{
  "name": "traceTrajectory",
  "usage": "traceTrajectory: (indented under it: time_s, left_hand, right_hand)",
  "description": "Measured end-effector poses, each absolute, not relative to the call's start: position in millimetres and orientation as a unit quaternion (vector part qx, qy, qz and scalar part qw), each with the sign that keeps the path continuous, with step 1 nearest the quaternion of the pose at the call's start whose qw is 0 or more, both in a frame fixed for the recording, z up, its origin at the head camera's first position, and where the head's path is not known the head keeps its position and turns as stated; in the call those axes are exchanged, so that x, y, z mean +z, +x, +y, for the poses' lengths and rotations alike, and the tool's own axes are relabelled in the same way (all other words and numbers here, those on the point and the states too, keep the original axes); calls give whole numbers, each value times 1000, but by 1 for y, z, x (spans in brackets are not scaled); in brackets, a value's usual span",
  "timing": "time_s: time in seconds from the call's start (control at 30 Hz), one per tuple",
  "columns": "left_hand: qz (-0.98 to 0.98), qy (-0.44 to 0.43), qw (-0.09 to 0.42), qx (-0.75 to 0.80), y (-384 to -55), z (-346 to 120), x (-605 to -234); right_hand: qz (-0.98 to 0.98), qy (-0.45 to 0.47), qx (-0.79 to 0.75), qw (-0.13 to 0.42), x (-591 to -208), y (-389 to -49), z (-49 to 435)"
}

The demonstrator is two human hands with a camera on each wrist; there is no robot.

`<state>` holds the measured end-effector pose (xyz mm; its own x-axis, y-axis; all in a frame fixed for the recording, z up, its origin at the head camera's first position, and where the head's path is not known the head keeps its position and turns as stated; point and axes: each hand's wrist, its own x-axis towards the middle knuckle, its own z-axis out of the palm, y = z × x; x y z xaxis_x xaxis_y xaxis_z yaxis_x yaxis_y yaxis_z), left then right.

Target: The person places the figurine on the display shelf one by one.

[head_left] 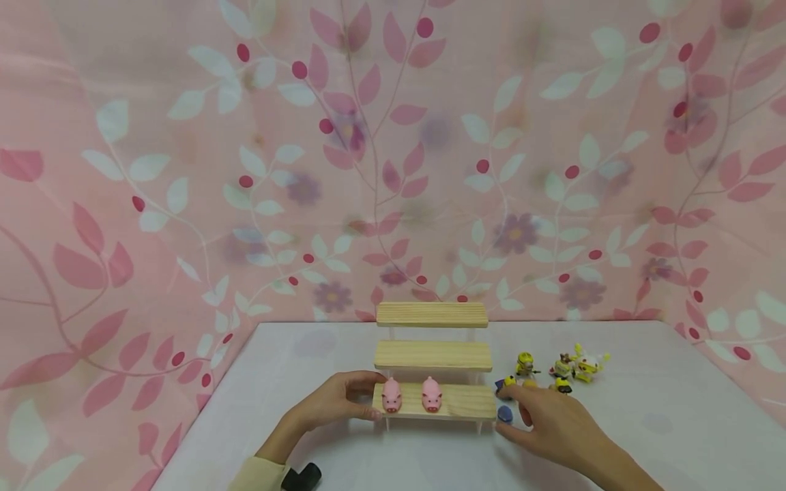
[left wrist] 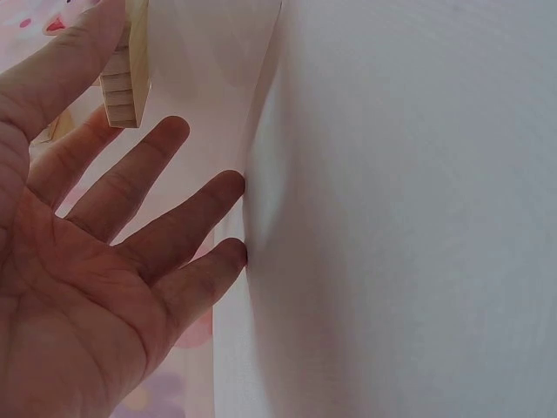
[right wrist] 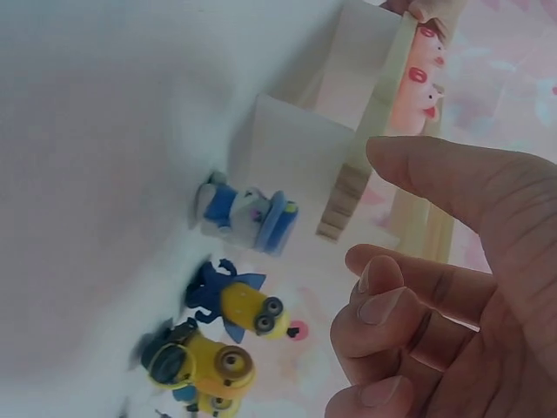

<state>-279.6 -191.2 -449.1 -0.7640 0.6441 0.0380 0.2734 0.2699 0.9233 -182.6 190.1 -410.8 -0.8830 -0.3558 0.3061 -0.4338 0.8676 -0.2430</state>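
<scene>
A three-tier wooden display stand with clear legs stands on the table, and two pink toy pigs sit on its lowest plank. My left hand holds that plank's left end, thumb at the front corner and index finger behind it; the other fingers spread straight below in the left wrist view. At the right end is my right hand, its thumb and index finger apart around the plank's corner, nothing gripped between them. Beside that end stands a small blue-capped figure, near the right fingertips.
Several yellow minion toys stand right of the stand, partly behind my right hand. A yellow-and-white figure is farther right. A floral cloth hangs behind the white table. A black strap piece is at my left wrist.
</scene>
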Motion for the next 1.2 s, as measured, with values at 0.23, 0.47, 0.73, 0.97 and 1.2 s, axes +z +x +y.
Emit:
traceTrajectory:
  time_s: [0.23, 0.47, 0.73, 0.97, 1.2]
  left_hand:
    - [778, 293, 174, 528, -280, -191, -450]
    - [776, 295, 174, 529, -280, -192, -451]
    - [778, 292, 174, 528, -280, -191, -450]
    - [777, 294, 174, 529, -279, -192, -450]
    - [776, 296, 173, 529, -279, -191, -450]
  right_hand:
    - [-961, 198, 158, 111, -419, -190, 197]
    - [-965, 190, 161, 88, -428, -197, 201]
    - [-963, 194, 170, 71, -434, -202, 202]
    - [-963, 197, 171, 67, -436, -202, 202]
    - [-967, 178, 175, 49, -434, -200, 203]
